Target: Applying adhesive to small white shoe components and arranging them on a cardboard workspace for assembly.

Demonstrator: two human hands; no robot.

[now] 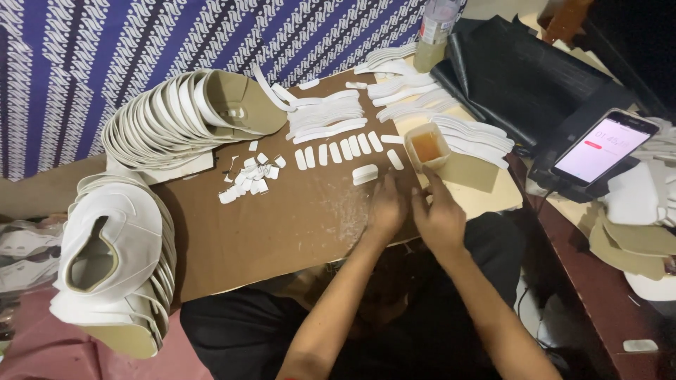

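Note:
My left hand [386, 206] rests palm down on the brown board [282, 225], fingers together, just below a small white strip [365, 174]. My right hand [439, 214] lies beside it at the board's right edge, fingers reaching toward a plastic cup of amber glue [427, 146]. Whether either hand pinches a small piece is hidden. A row of short white strips [338, 150] lies above the hands. Longer white strips [325, 116] are stacked behind that row.
Stacks of white and tan shoe uppers sit at the left [113, 260] and back left [183, 112]. A pile of tiny white pieces [250, 176] lies mid-board. A phone [604, 148] with a lit screen leans at the right by black sheets [521, 77]. A bottle [435, 32] stands behind.

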